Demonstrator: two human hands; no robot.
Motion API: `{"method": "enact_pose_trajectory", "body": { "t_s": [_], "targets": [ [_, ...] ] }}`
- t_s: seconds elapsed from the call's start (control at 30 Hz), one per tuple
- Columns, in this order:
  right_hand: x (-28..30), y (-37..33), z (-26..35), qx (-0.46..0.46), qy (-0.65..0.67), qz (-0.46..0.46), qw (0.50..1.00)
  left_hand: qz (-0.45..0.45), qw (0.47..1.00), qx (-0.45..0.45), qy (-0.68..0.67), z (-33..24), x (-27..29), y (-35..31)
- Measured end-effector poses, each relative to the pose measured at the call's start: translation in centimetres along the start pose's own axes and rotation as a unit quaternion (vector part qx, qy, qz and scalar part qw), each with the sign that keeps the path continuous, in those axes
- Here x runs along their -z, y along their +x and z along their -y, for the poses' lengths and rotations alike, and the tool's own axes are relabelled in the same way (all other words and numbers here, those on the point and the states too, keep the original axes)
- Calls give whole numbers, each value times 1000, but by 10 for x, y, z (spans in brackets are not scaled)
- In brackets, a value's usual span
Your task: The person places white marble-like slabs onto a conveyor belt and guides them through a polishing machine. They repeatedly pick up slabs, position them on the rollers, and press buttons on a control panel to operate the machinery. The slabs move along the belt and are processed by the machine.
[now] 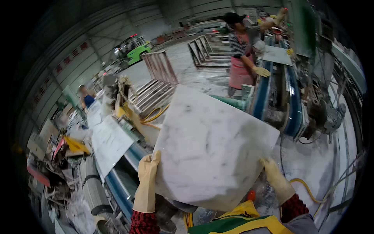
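Note:
A large square white stone slab (206,144) with grey veining is held up in front of me, tilted, with a darker damp-looking patch along its right and lower side. My left hand (147,179), in a cream rubber glove, grips its left edge with the thumb on the face. On the opposite edge my right hand (276,177), gloved alike, has its fingertips closed at the rim; the rest of its hold is partly hidden. Another slab (110,144) lies on the blue belt conveyor (117,191) to my left.
At right a second blue belt conveyor (293,113) carries a pale slab (277,55), with a co-worker (239,54) beside it. Metal racks (156,91) stand on the floor behind. A green forklift (136,50) is farther back. Yellow hose (306,187) lies near my right.

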State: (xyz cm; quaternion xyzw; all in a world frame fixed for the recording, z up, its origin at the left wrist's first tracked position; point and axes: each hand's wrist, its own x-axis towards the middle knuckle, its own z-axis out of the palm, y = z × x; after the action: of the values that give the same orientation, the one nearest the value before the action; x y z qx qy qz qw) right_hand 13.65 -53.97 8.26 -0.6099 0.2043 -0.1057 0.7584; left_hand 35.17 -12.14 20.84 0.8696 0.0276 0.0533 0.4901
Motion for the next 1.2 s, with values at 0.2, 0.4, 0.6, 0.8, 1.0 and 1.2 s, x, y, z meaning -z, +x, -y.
{"method": "enact_pose_trajectory", "body": {
  "t_s": [0.2, 0.4, 0.6, 0.8, 1.0, 1.2],
  "targets": [
    [120, 102, 86, 42, 11, -122, 992, 101, 980, 27, -172, -18, -185, 21],
    [241, 155, 62, -106, 113, -204, 967, 193, 962, 136, -134, -33, -332, 7],
    [311, 176, -11, -166, 29, -348, 922, 298, 942, 112, 110, -24, -432, 36],
    [383, 248, -37, -147, 12, -342, 928, 354, 886, -204, 219, -29, -522, 97],
    [424, 334, -23, -198, -116, -415, 880, 385, 904, -112, 149, -75, -597, 157],
    [419, 303, -12, 200, -570, -238, 760, 367, 909, -31, 198, -98, -631, 180]
  ]
}}
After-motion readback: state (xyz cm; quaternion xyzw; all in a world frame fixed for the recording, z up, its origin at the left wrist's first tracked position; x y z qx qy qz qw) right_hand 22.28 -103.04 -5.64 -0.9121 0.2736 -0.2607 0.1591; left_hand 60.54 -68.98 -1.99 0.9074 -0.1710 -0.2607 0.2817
